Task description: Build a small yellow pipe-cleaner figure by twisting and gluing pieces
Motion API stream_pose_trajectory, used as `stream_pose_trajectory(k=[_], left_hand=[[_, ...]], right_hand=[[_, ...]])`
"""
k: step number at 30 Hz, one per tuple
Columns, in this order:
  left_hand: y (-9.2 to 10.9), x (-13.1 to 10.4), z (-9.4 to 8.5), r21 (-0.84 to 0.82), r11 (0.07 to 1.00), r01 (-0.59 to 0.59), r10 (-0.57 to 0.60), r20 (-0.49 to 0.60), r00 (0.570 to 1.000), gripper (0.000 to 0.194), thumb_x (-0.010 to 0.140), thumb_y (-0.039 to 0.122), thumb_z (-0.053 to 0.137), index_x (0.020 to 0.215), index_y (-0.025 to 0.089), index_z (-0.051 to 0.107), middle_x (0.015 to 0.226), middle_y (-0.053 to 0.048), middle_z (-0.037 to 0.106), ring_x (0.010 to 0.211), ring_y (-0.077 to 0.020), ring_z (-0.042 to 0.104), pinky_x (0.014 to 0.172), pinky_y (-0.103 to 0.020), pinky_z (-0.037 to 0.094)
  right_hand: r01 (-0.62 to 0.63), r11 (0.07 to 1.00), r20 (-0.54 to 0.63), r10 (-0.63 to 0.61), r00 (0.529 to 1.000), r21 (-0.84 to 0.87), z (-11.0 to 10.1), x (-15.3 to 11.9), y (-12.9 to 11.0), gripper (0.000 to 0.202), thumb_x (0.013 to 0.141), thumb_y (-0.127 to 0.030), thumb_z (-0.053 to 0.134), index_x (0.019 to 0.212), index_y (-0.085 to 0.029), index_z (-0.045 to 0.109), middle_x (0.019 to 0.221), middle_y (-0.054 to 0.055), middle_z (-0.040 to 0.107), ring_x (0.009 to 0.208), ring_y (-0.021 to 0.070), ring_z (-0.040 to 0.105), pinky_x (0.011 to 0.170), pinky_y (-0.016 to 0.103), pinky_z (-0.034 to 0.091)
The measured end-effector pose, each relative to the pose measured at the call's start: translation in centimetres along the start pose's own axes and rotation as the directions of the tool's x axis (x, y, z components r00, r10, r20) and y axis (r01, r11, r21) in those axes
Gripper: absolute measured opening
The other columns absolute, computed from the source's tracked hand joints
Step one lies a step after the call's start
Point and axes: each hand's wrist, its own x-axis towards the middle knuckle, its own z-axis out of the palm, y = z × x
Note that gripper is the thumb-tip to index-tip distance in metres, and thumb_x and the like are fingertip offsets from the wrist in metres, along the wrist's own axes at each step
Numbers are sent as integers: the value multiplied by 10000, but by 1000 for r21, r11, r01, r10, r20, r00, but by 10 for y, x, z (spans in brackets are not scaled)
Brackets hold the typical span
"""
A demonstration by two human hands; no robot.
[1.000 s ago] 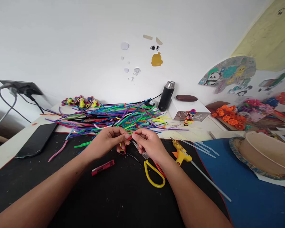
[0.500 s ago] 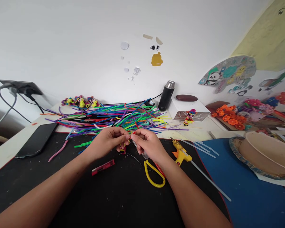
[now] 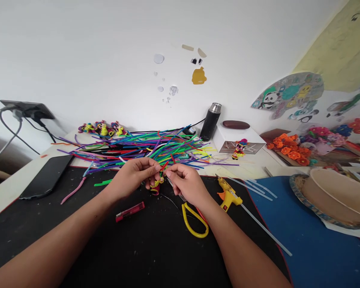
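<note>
One red pc (image 3: pixel 164 166) now clearer in L hand (image 3: pixel 138 176); R hand (image 3: pixel 187 182) parted.

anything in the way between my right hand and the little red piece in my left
Nothing visible stands between your right hand and the red piece in your left hand; only a small gap shows. The yellow figure shows lower, outside that gap.

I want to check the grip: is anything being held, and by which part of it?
The left hand pinches a short red pipe cleaner near its lower end. Whether the right hand also holds something cannot be told.
</note>
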Motion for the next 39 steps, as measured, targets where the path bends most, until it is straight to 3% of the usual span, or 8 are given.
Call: stream_pose_trajectory(k=[6, 10, 15, 17, 24, 39], left_hand=[[1, 0, 2, -5, 1000, -5, 5, -1, 1000, 430, 882, 581, 763, 771, 171, 698, 687, -15, 728, 508, -109, 607, 493, -216, 470], [1, 1, 1, -45, 998, -37, 34, -68, 997, 387, 884, 532, 780, 767, 175, 687, 681, -1, 710, 510, -102, 594, 492, -208, 468], [0, 2, -1, -55, 997, -45, 39, -99, 994, 395, 863, 544, 798, 764, 179, 682, 662, 10, 690, 502, -102, 573, 478, -207, 465], [1, 1, -1, -24, 999, -35, 33, -94, 995, 421, 841, 572, 807, 765, 177, 683, 657, 7, 689, 499, -105, 570, 479, -212, 468], [7, -1, 4, 54, 998, -13, 17, -72, 997, 486, 812, 642, 798, 774, 171, 685, 672, -9, 697, 503, -112, 571, 489, -220, 472], [5, -4, 9, 42, 999, 6, -7, 33, 999, 450, 855, 610, 774, 844, 167, 693, 682, -9, 706, 543, -117, 604, 482, -203, 464]], right_hand=[[16, 972, -118, 12, 993, 234, -6, 3, -3, 357, 857, -539, 743, 934, -193, 705, 537, -77, 533, 403, 94, 492, 389, 205, 333], [77, 934, -210, -2, 978, 350, -12, 2, -12, 392, 820, -562, 794, 845, -181, 701, 527, -82, 489, 400, 83, 481, 388, 202, 320], [165, 896, -337, -19, 941, 412, -24, 3, -20, 406, 799, -562, 823, 779, -189, 665, 512, -92, 440, 400, 74, 444, 390, 206, 297], [134, 915, -309, -10, 951, 381, -25, 2, -20, 400, 808, -564, 812, 789, -191, 670, 520, -88, 448, 410, 77, 448, 392, 211, 297], [-16, 972, -53, 29, 998, 235, -17, -1, -16, 379, 844, -558, 770, 912, -198, 671, 563, -72, 542, 432, 95, 497, 394, 212, 332], [-18, 991, 22, 15, 1000, 136, -6, -2, -8, 312, 865, -496, 733, 910, -201, 645, 524, -80, 566, 406, 94, 487, 404, 206, 344]])
